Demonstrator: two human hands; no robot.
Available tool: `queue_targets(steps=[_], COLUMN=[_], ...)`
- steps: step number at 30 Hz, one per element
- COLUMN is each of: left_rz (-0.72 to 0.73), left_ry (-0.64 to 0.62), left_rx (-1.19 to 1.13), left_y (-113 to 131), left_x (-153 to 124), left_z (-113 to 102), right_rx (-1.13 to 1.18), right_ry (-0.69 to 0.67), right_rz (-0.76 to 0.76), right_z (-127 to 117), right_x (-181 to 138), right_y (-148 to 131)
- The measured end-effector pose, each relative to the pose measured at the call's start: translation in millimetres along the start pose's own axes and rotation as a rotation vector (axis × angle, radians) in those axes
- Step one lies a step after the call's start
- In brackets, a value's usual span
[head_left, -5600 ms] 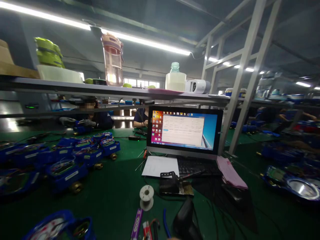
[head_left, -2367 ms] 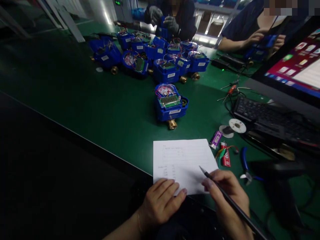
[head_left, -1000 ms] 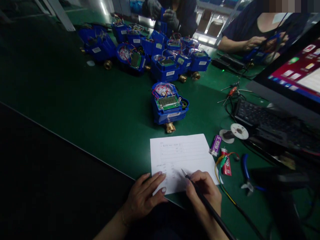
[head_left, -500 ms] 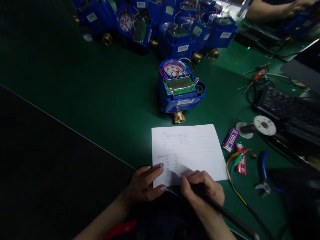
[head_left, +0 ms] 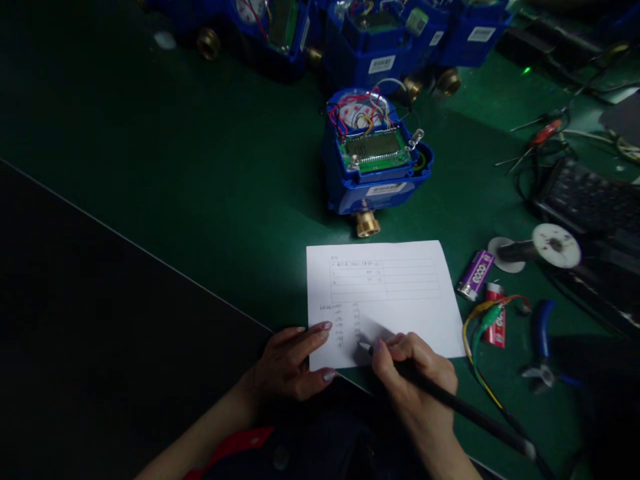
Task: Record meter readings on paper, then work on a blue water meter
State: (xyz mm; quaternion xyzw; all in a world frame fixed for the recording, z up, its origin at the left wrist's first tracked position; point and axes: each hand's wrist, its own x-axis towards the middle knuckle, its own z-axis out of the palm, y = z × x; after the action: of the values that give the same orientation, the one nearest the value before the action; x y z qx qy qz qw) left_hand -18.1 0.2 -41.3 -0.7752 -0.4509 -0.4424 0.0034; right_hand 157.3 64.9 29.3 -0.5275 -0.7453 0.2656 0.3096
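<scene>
A white sheet of paper [head_left: 415, 327] with a printed table and handwritten columns of figures lies at the table's near edge. My left hand [head_left: 293, 360] rests on its lower left side, fingers apart. My right hand [head_left: 417, 380] grips a long dark pen [head_left: 460, 403], its tip at the second column, near the lower end. Just beyond the paper stands an opened blue water meter [head_left: 370, 190]. It has a brass threaded fitting [head_left: 367, 225], a green circuit board with a display [head_left: 375, 148], and a dial [head_left: 360, 113] with coloured wires.
Several more blue meters [head_left: 380, 50] crowd the far side. At right are a spool [head_left: 555, 245], purple [head_left: 476, 275] and red [head_left: 495, 317] wrapped cylinders, clip leads [head_left: 485, 380], blue-handled cutters [head_left: 543, 340] and a keyboard [head_left: 580, 200] on the green table [head_left: 165, 180].
My view has tilted down, so the far meters sit higher and a co-worker's arm is out of frame. The pen tip has shifted slightly right, to the second column. Digits on the meter's display are no longer readable.
</scene>
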Motion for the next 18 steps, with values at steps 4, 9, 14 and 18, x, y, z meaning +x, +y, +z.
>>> queue_targets(steps=[4,9,14,18], left_rz=[0.03,0.018,0.012,0.013], left_ry=[-0.026,-0.018,-0.014,-0.024], left_rx=[0.009,0.019,0.001,0.004], left_y=[-0.4,-1.3,-1.6,-0.5], left_x=[-1.8,-1.1,-0.1,-0.2], left_z=[-2.2,-2.3,-1.0,-2.8], right_rx=[-0.006,-0.001,-0.008,0.001], right_ry=[-0.002,-0.006,-0.017,0.016], right_rz=[-0.025,-0.039,-0.021,-0.005], right_z=[0.2,0.8,-1.2,-0.8], right_x=[1.1,0.8,0.9,0.5], right_y=[-1.2,-1.0,-0.9,-1.0])
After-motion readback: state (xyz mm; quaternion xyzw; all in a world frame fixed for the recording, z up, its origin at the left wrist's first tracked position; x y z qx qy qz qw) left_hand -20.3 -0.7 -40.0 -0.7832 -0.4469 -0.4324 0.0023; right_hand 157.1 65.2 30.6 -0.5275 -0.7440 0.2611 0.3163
